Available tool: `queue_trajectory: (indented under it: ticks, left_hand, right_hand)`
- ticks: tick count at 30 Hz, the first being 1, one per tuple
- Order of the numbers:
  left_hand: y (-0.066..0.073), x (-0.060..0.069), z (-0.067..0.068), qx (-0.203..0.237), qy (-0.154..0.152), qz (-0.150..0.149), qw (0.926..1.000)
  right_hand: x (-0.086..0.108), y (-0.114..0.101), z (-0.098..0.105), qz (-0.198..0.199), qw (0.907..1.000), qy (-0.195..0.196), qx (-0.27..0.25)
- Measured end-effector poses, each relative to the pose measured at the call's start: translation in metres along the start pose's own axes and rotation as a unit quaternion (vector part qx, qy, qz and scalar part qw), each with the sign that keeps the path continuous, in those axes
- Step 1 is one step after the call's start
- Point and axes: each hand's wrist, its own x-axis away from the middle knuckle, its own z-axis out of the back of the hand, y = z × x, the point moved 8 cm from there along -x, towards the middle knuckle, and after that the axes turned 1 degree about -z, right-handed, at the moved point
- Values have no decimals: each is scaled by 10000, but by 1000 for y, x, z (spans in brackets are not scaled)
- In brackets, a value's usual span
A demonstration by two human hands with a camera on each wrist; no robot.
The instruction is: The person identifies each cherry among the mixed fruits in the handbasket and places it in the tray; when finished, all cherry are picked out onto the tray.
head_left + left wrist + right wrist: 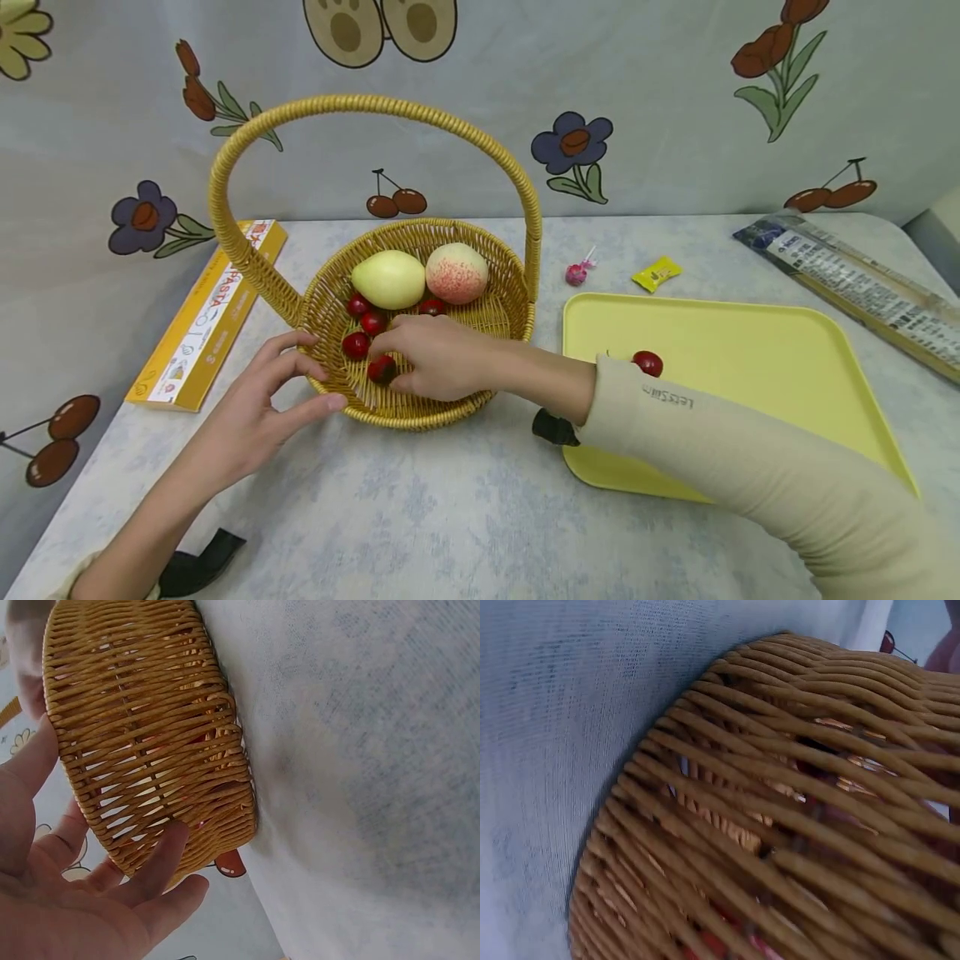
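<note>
A patterned cloth (465,158) hangs beyond the hands, its brown cherries and tulips printed without any lettering that I can see, and beneath them spreads the pale blue-white table (465,517). The woven basket (420,422), tall-handled, stands under the right hand (442,354) and just ahead of the left hand (266,392). To the right hand's right lies a yellow tray (757,375), partly hidden by the cream sleeve (720,454), which carries small print (upside down, apparently "LetsSlim"). Farther right and beyond is a long packet (862,283); its characters are too small to make out. Left of and beyond the left hand, a yellow box (202,325) shows "PASTA" on its white strip. The left hand is loosely spread, fingers and thumb resting at the basket's rim; the right hand reaches inside, fingers and thumb bent around 1 red cherry (382,369) near the basket floor. Beyond those fingers sit a yellow-green pear (388,280) and a speckled peach (457,273). A yellow wrapped sweet (656,274) and a lollipop (576,274) lie ahead and to the right of the right hand. Smallest are 4 more cherries (356,346) close about its fingertips, and 1 tray cherry (647,363) just beyond its sleeve.
</note>
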Motion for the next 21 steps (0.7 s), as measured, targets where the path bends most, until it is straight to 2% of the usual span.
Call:
queue_trajectory:
  ticks: [4,11,15,21]
  left_hand:
    - [1,0,0,117,-38,-72,9999]
    - [2,-1,-2,309,-152,-162,9993]
    - [1,-1,-1,186,-98,-94,9997]
    - [-1,-1,0,78,-76,-27,9999]
  right_hand:
    - [-11,1,-11,-49,9996,-259,101]
    - [-22,3,-21,112,9983,-528,219]
    - [-25,4,-23,186,9979,-592,166]
    - [-25,5,-21,151,9987,-465,138]
